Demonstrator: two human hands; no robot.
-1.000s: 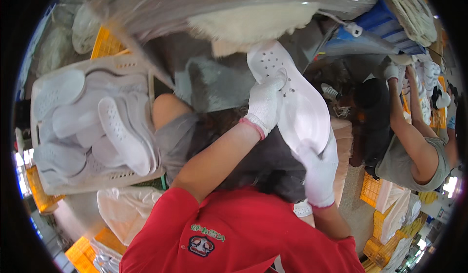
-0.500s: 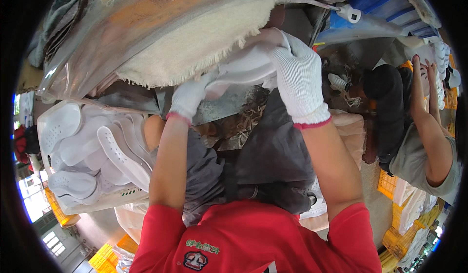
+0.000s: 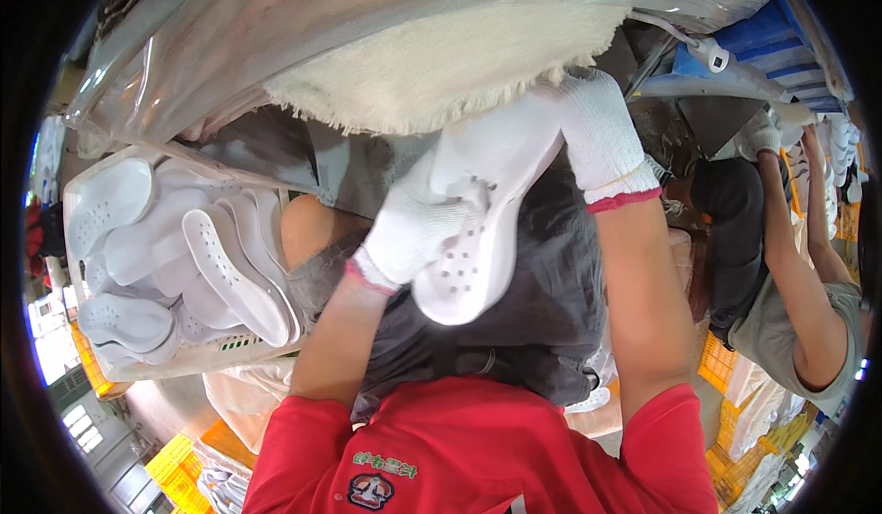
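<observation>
A white shoe insole with small holes slants over my lap, its perforated end toward me. My left hand in a white knit glove is closed on its middle, fingers across the upper face. My right hand, gloved the same way, grips the far end; its fingertips are partly hidden behind the insole. That far end sits against the frayed lower edge of a cream cloth, and I cannot tell whether they touch.
At my left stands a white crate heaped with white insoles. A curved, clear plastic cover hangs above the cloth. A co-worker sits at the right by yellow crates. A white cable end hangs upper right.
The insole has turned from lying edge-on and crosswise to slanting toward me, holes showing. My left hand has moved right and nearer; my right hand has shifted slightly right.
</observation>
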